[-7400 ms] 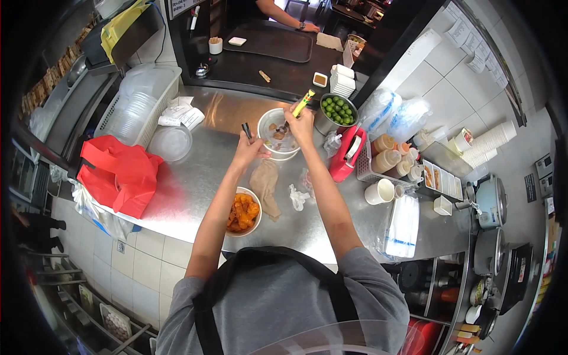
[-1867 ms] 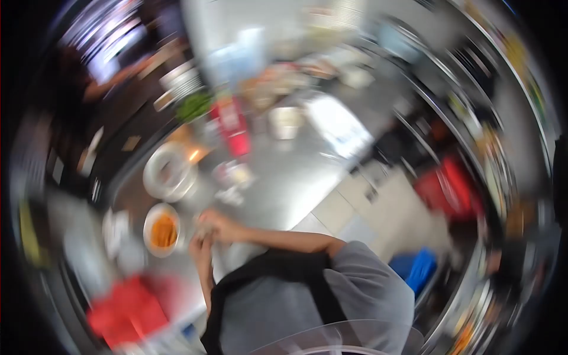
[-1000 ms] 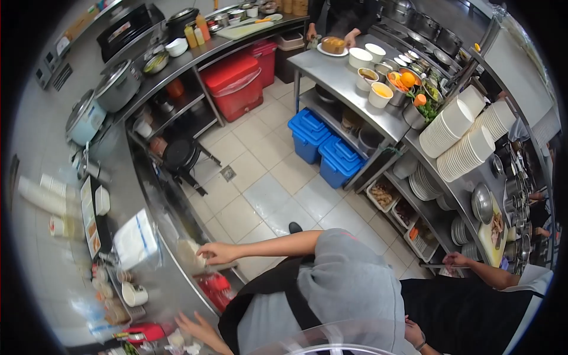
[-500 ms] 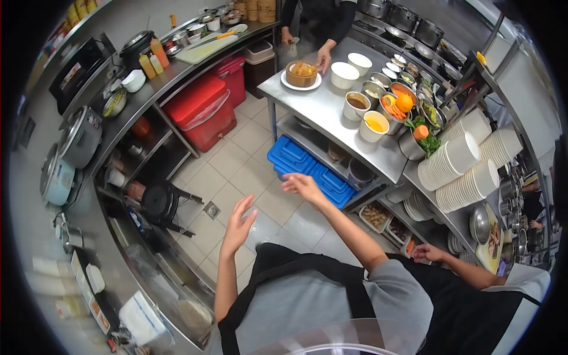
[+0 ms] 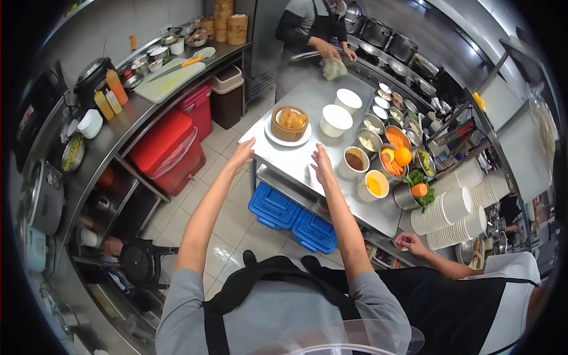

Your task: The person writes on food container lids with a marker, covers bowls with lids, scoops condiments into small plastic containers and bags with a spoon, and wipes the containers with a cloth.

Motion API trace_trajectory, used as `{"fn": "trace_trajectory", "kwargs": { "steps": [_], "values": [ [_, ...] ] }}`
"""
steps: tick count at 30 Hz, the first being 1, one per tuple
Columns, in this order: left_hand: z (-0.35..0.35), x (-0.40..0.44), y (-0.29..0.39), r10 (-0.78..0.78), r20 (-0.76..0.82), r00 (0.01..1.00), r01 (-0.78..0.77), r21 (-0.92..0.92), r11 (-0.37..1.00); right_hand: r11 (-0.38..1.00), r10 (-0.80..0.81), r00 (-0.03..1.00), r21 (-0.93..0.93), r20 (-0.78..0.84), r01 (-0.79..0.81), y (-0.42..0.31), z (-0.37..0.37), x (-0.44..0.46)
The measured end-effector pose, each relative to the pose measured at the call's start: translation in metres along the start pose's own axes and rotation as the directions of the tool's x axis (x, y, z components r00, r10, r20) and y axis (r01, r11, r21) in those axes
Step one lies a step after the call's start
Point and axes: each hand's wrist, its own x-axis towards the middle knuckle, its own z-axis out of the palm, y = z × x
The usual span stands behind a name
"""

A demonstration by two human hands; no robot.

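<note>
A round bamboo steamer point(image 5: 286, 135) with golden-brown food point(image 5: 293, 119) in it sits on a white plate point(image 5: 273, 137) near the corner of the steel table point(image 5: 278, 155). Both my arms stretch towards it. My left hand point(image 5: 241, 155) is open at the table's edge, just short of the plate on its left. On the right, my right hand point(image 5: 321, 164) is open too, fingers extended over the table and apart from the plate. Neither hand holds anything. Behind the plate stand two white bowls point(image 5: 336, 121).
Tubs of brown sauce point(image 5: 354, 162) and yellow liquid point(image 5: 373, 185) stand right of my right hand. Blue lidded bins point(image 5: 273, 207) sit beneath the table. Across it, a co-worker point(image 5: 313, 41) holds a cloth point(image 5: 335, 69). Another person's hand point(image 5: 411, 244) is close on my right.
I have come closer to the table, and both hands have reached forward towards the plate. The co-worker's hand has left the plate and a cloth now shows in their hand.
</note>
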Motion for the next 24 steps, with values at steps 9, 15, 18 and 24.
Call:
{"fn": "trace_trajectory", "kwargs": {
  "steps": [9, 15, 18, 24],
  "values": [
    [0.003, 0.15, -0.015, -0.195, -0.133, 0.972, 0.188, -0.058, 0.98, 0.969, 0.044, 0.999, 0.242, 0.015, -0.047, 0.028, -0.01, 0.151],
    [0.02, 0.258, -0.061, -0.085, -0.314, 0.945, 0.123, 0.103, 0.987, 0.937, 0.069, 0.971, 0.319, 0.229, -0.142, 0.004, -0.005, 0.18],
    [0.029, 0.268, -0.078, -0.12, -0.242, 0.963, 0.132, 0.034, 0.991, 0.936, 0.052, 0.966, 0.323, 0.255, -0.136, -0.003, -0.003, 0.174],
    [0.018, 0.141, 0.002, -0.139, -0.297, 0.945, 0.117, -0.088, 0.989, 0.961, 0.043, 0.945, 0.245, 0.324, -0.128, -0.001, 0.004, 0.163]
  ]
}}
